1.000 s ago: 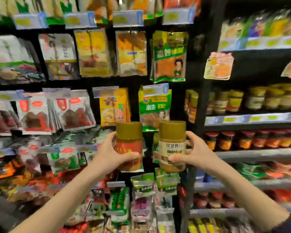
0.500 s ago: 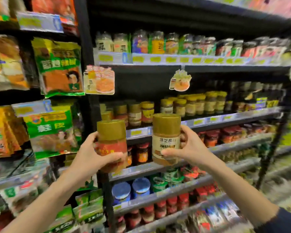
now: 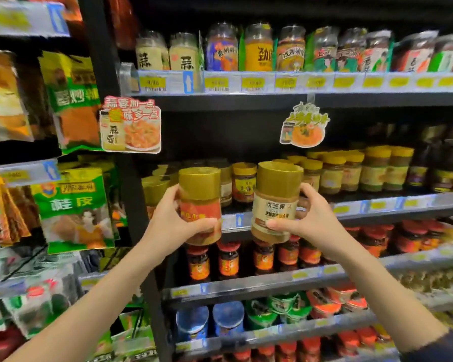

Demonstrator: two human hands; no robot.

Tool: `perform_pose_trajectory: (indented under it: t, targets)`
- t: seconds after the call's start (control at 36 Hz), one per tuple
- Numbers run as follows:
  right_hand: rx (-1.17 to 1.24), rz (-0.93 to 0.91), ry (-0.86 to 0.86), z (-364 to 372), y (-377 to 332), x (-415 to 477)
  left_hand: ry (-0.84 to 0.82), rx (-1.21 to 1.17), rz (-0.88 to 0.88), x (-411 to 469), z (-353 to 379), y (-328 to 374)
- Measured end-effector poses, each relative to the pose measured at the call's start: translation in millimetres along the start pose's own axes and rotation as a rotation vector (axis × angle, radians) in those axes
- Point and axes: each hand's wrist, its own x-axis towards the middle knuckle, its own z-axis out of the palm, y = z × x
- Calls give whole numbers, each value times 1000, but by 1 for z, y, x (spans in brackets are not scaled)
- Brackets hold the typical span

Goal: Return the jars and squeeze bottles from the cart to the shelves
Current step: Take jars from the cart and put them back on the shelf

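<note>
My left hand point(image 3: 169, 223) grips a gold-capped jar with a red label point(image 3: 200, 202), held upright. My right hand point(image 3: 309, 218) grips a second gold-capped jar with a cream label point(image 3: 273, 205), tilted slightly right. Both jars hang in front of the middle shelf point(image 3: 377, 206), where rows of similar gold-capped and yellow-capped jars point(image 3: 351, 171) stand. The two held jars are side by side, a small gap apart. The cart is out of view.
A black upright post point(image 3: 107, 142) separates the jar shelves from hanging snack packets point(image 3: 73, 207) on the left. The top shelf point(image 3: 272, 82) carries assorted jars. Lower shelves hold red-capped jars point(image 3: 228, 259), blue and green tubs. Two paper promo tags point(image 3: 130, 125) hang from the top shelf.
The view has swung right from the hanging packets to the jar shelves. Both hands keep hold of their jars, now closer to the middle shelf.
</note>
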Motion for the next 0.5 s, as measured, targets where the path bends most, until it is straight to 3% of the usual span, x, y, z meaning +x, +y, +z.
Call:
perform_pose_trajectory:
  t: [0.5]
  targets:
    - [68, -26, -111, 25, 45, 118, 166, 118, -37, 99, 30, -41]
